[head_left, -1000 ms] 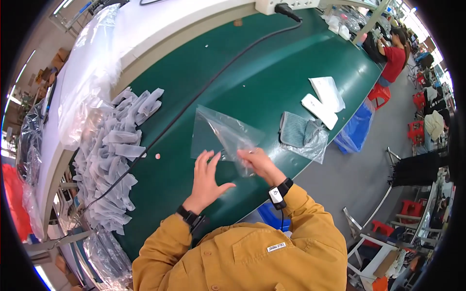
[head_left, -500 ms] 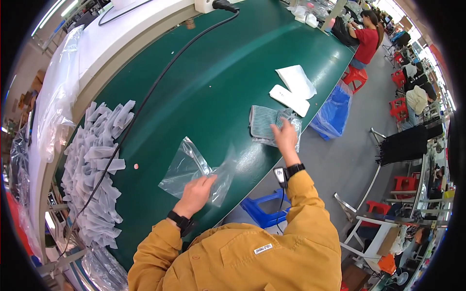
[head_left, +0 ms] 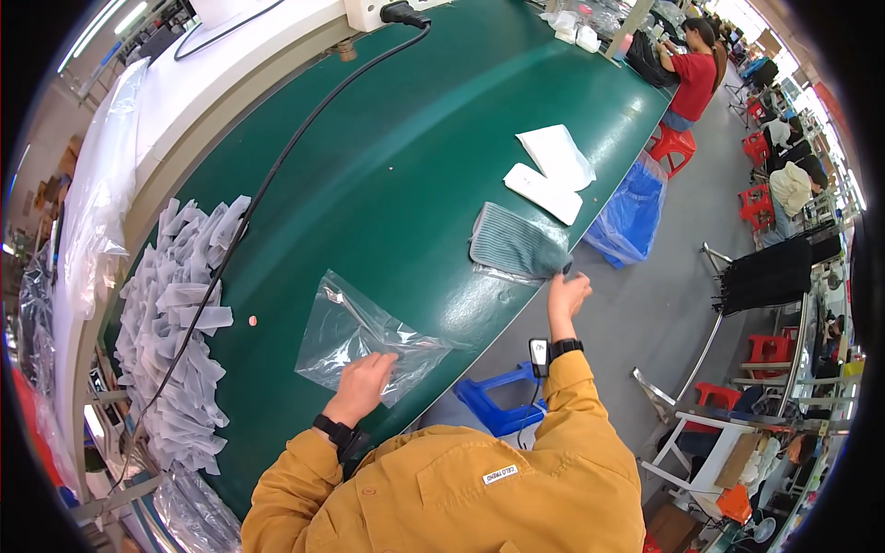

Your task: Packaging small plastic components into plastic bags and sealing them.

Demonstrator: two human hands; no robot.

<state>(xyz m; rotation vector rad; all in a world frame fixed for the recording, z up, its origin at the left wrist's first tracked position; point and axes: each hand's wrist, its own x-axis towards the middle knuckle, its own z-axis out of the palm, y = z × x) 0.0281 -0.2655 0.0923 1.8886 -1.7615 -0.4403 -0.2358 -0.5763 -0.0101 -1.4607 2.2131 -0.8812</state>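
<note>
One knit (head_left: 512,240), two white pieces (head_left: 537,190)

Between the clear bag (head_left: 334,318) under my left hand (head_left: 366,380) and the ribbed grey cloth (head_left: 516,241) by my right hand (head_left: 568,297), I have a bare lane across the green table (head_left: 387,217). Two white pieces (head_left: 542,192) block me beyond the cloth; leftward, the black cable (head_left: 281,166) crosses the strip heap (head_left: 175,346).

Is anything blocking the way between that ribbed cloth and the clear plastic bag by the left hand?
No visible obstacle: green tabletop lies between the ribbed cloth and the clear plastic bag at the left hand, with clear film along the cloth's near edge. The white packets lie beyond the cloth.
</note>
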